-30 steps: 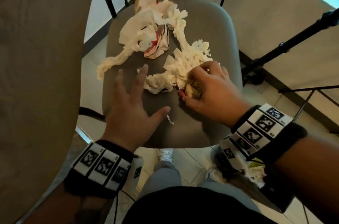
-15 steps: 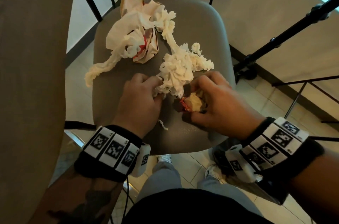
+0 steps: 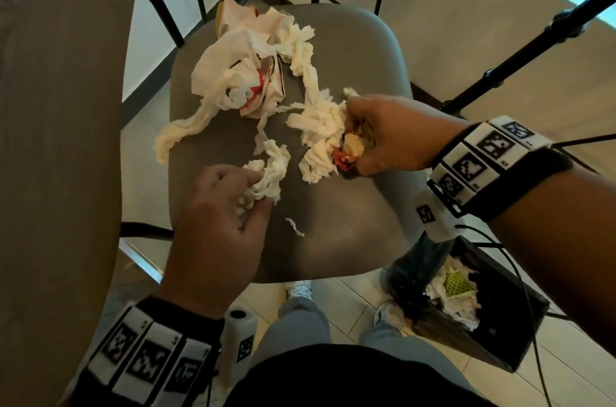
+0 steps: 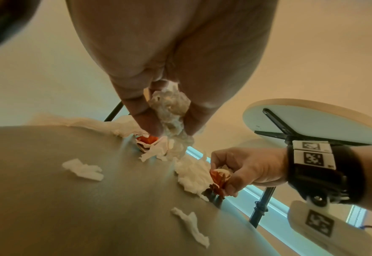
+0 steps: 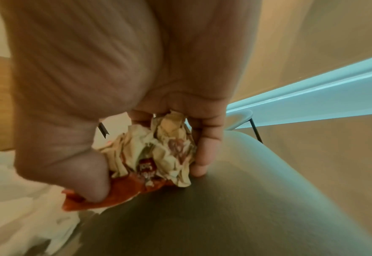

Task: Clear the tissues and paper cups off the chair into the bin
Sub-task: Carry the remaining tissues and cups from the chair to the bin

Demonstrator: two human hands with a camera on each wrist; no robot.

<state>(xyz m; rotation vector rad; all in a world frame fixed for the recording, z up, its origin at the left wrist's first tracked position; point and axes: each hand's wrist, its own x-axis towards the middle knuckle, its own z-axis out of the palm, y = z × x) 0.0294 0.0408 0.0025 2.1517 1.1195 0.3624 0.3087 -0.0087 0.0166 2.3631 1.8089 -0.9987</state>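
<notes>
Already both fists are loaded: the right hand clutches a crumpled cup, the left hand a tissue wad (the bin sits right-side, below).

Cannot read the print on the crushed paper cup, too blurred and partly covered by the right hand. Bin half hidden behind the right forearm. Cannot tell the left hand fingertips, buried in tissue.

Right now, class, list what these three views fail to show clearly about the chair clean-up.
- Bin: head view; right forearm covers its far side, so its fill is unclear.
- Crumpled cup: right wrist view; the right hand wraps it and the print is blurred.
- Tissue wad: left wrist view; the left hand hides its upper end.
</notes>
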